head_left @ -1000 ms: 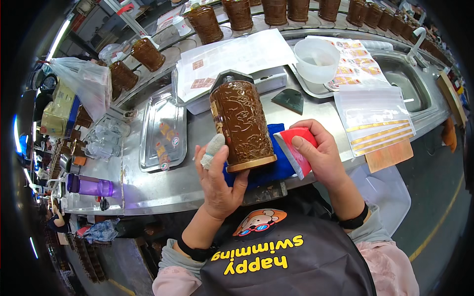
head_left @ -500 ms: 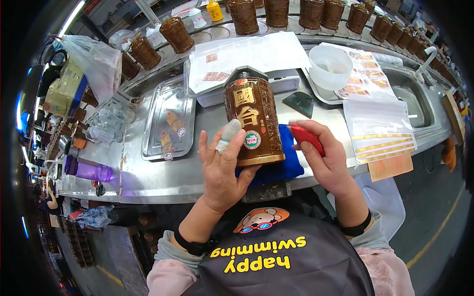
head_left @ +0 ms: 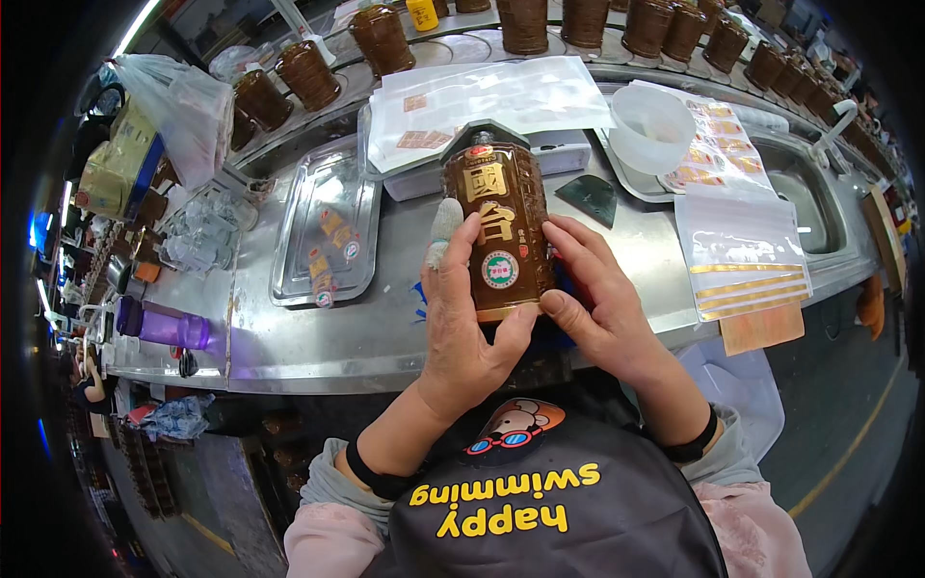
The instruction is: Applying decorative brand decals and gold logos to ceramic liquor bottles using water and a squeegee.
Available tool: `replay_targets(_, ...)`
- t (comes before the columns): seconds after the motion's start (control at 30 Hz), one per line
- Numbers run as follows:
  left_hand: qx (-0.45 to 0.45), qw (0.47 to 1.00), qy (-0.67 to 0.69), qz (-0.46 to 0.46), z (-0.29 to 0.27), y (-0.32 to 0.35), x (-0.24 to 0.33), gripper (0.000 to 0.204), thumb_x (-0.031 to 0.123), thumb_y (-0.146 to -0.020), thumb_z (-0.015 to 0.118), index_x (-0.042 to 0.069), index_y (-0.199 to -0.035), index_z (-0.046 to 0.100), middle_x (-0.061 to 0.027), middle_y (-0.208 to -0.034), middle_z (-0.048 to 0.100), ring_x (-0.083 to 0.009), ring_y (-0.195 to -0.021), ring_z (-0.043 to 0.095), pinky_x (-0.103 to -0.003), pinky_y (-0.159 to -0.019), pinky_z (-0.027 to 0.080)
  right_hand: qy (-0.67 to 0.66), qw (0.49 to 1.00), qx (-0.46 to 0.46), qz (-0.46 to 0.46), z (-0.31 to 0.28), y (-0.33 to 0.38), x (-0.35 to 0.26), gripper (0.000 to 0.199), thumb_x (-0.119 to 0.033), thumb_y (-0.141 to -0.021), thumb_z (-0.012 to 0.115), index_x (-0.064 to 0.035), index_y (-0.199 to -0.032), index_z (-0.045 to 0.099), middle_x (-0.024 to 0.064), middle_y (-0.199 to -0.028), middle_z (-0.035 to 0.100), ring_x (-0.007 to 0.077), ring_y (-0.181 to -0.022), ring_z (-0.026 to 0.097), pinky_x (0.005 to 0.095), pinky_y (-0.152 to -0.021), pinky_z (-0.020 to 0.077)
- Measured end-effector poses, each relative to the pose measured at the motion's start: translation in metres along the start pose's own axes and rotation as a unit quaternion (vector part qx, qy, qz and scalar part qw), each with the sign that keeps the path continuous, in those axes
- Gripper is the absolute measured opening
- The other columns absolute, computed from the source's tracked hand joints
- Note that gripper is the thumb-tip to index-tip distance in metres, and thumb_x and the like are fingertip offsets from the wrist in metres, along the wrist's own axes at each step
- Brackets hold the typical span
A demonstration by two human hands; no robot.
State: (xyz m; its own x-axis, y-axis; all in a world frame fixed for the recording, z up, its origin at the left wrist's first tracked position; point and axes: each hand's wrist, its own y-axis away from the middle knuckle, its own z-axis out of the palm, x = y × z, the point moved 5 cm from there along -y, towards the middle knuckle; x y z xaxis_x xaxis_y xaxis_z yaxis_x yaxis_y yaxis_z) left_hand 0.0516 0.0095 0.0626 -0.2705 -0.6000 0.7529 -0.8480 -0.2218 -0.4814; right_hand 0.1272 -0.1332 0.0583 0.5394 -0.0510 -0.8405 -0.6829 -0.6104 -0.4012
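Note:
A brown glazed bottle [head_left: 530, 193] with large gold characters and a round green-and-white sticker stands in front of me, a dark faceted collar around its top. My left hand [head_left: 453, 323] clasps its left side, the thumb low by the base; one finger wears a whitish wrap. My right hand [head_left: 607, 308] holds the right side, fingers along the bottle's edge and thumb near its lower corner. A blue cloth [head_left: 420, 302] is mostly hidden behind my hands and the bottle. No red tool shows in my right hand.
At left lies a metal tray [head_left: 289, 260] with stickers; a purple bottle [head_left: 173, 326] is farther left. Behind are paper sheets [head_left: 520, 91], a translucent tub [head_left: 652, 125] and a conveyor [head_left: 462, 48] of brown bottles. A dark green plate [head_left: 590, 198] and a sink [head_left: 819, 212] are right.
My right hand has moved left onto the bottle, and the red tool it held is out of sight. My left hand has shifted along the left side. Conveyor bottles have moved rightward.

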Motion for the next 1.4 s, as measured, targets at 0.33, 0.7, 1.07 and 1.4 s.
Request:
replay_targets(0.33, -0.044, 0.996, 0.069, -0.017, -0.018, 0.016, -0.015, 0.077, 0.011, -0.077, 0.066, -0.003, -0.143, 0.03, -0.0245, -0.141, 0.039, -0.0374, -0.131, 0.038, -0.047, -0.112, 0.024, -0.018, 1.0, -0.012, -0.015, -0.001, 0.001, 0.004, 0.058, -0.023, -0.091, 0.064, 0.0014, -0.139, 0.043, 0.021, -0.139, 0.041, 0.0327, -0.128, 0.045, 0.0369, -0.104, 0.0385)
replay_targets(0.7, 0.033, 0.974, -0.145, 0.172, -0.019, 0.05, -0.003, 0.043, 0.015, -0.085, 0.065, 0.003, -0.126, 0.058, -0.0179, -0.119, 0.065, -0.0357, -0.124, 0.053, -0.051, -0.113, 0.023, -0.11, 0.992, 0.011, 0.059, -0.002, 0.007, 0.008, 0.056, -0.016, -0.094, 0.062, 0.0041, -0.14, 0.04, 0.0167, -0.129, 0.055, 0.021, -0.118, 0.054, 0.0324, -0.1, 0.0426)
replay_targets(1.07, 0.001, 0.944, -0.144, 0.296, -0.011, 0.038, 0.013, 0.037, 0.009, -0.081, 0.063, 0.019, -0.117, 0.067, 0.0005, -0.097, 0.071, -0.0205, -0.119, 0.055, -0.049, -0.114, 0.024, -0.104, 0.979, 0.124, 0.121, -0.024, 0.013, 0.004, 0.051, -0.004, -0.094, 0.056, -0.0012, -0.141, 0.038, 0.0134, -0.112, 0.064, 0.0128, -0.093, 0.063, 0.0235, -0.078, 0.0516)
replay_targets(1.4, 0.004, 0.977, -0.192, 0.092, -0.027, 0.022, -0.027, 0.071, 0.041, -0.082, 0.068, -0.003, -0.133, 0.047, -0.0178, -0.099, 0.06, -0.0371, -0.113, 0.048, -0.057, -0.106, 0.023, 0.121, 0.986, 0.113, -0.023, -0.013, -0.001, -0.041, 0.026, -0.005, -0.08, 0.072, -0.0033, -0.104, 0.06, 0.0086, -0.088, 0.062, 0.0161, -0.076, 0.059, 0.0268, -0.071, 0.048)
